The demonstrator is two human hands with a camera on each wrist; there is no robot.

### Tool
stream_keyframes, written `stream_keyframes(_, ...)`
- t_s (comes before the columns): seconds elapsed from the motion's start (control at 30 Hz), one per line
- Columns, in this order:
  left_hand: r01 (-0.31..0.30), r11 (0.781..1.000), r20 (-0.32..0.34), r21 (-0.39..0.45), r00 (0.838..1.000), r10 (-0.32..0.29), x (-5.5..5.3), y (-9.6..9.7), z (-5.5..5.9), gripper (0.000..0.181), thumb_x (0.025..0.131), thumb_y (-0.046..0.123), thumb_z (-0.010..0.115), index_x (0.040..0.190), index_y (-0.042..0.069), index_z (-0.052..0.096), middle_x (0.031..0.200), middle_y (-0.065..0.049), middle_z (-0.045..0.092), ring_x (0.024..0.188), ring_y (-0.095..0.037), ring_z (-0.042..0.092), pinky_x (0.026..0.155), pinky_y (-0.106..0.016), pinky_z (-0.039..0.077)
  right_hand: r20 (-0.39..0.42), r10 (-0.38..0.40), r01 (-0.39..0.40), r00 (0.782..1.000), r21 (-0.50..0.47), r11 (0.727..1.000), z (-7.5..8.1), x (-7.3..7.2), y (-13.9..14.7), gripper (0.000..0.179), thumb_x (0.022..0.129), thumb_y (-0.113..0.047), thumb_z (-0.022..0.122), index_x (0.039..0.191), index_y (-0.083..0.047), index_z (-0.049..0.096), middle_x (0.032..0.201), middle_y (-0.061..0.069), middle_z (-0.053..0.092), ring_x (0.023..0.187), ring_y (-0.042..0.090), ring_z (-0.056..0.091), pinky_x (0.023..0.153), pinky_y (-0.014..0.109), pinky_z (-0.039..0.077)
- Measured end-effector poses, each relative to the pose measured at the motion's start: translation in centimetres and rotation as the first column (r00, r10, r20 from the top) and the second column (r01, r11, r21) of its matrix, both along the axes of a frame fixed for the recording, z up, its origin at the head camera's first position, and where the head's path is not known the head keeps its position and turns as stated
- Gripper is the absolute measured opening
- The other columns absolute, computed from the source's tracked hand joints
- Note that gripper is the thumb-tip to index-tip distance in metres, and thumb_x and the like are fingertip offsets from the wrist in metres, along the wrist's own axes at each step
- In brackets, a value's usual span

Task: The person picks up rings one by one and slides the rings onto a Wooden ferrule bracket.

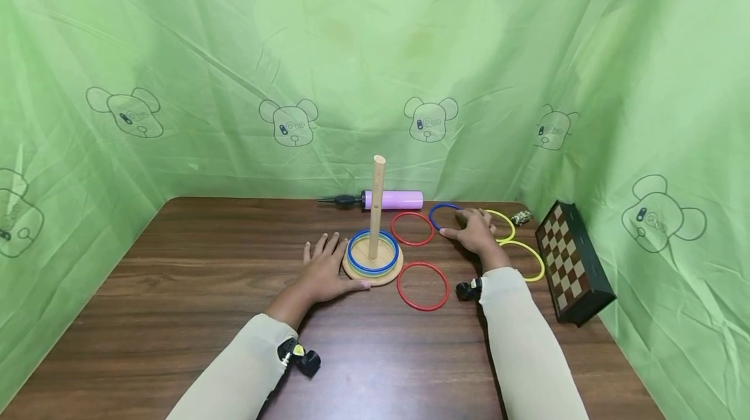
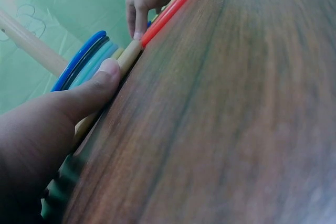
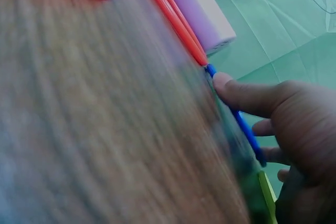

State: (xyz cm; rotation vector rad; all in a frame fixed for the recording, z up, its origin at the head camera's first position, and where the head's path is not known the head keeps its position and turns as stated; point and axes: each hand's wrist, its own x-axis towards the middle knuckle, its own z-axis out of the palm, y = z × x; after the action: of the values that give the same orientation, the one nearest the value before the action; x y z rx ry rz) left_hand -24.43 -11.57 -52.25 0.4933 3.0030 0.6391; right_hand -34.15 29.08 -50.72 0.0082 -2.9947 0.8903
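Note:
Beside the wooden ring-toss stand, my left hand rests with fingers spread along the left of its round base. The left thumb touches the base's near edge. Stacked around the post are several rings, with a blue ring uppermost. Farther right, my right hand grips another blue ring lying at table level. In the right wrist view, the thumb is on one end of this blue ring, with fingers near the other end, partly hidden.
Two red rings lie right of the stand. Two yellow rings lie near my right hand, next to a small patterned object. A purple hand pump lies behind the stand. A checkered board box stands at right.

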Motion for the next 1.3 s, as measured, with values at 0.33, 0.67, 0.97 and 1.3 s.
stream_keyframes(0.33, -0.004, 1.0, -0.004, 0.011, 1.0, 0.004, 0.1, 0.0, -0.2, 0.13, 0.077, 0.092, 0.072, 0.171, 0.01, 0.036, 0.181, -0.021, 0.025, 0.17, -0.047, 0.014, 0.131, -0.078, 0.005, -0.153, -0.044, 0.025, 0.987, -0.128, 0.992, -0.4, 0.8, -0.4, 0.096, 0.091, -0.061, 0.083, 0.16, -0.002, 0.051, 0.169, 0.026, 0.038, 0.161, 0.049, 0.014, 0.125, 0.081, 0.007)
stream_keyframes(0.67, 0.002, 1.0, -0.009, 0.002, 1.0, -0.002, 0.1, 0.3, -0.3, 0.13, 0.077, 0.093, 0.071, 0.171, 0.011, 0.036, 0.181, -0.02, 0.025, 0.17, -0.047, 0.014, 0.131, -0.079, 0.005, -0.216, -0.038, -0.004, 0.976, -0.189, 0.982, -0.1, 2.6, -1.7, 0.089, 0.091, -0.052, 0.087, 0.159, -0.004, 0.054, 0.166, 0.025, 0.04, 0.157, 0.047, 0.022, 0.123, 0.078, 0.012)
stream_keyframes(0.97, -0.003, 1.0, 0.004, 0.007, 1.0, 0.003, 0.1, 0.1, -0.1, 0.129, 0.077, 0.091, 0.073, 0.171, 0.01, 0.036, 0.181, -0.021, 0.025, 0.17, -0.048, 0.014, 0.131, -0.079, 0.005, -0.291, -0.05, -0.031, 0.955, -0.268, 0.963, 0.4, 4.4, -3.5, 0.078, 0.088, -0.044, 0.091, 0.151, -0.008, 0.062, 0.166, 0.02, 0.042, 0.16, 0.043, 0.019, 0.124, 0.075, 0.012)
stream_keyframes(1.3, -0.004, 1.0, 0.012, -0.005, 1.0, 0.004, -0.1, 0.1, -0.2, 0.13, 0.078, 0.092, 0.071, 0.172, 0.011, 0.035, 0.181, -0.02, 0.024, 0.17, -0.047, 0.012, 0.131, -0.079, 0.004, -0.457, -0.082, -0.096, 0.886, -0.352, 0.931, 2.8, 6.1, -6.5, 0.065, 0.086, -0.038, 0.093, 0.139, -0.01, 0.068, 0.158, 0.02, 0.044, 0.152, 0.04, 0.028, 0.114, 0.07, 0.02)
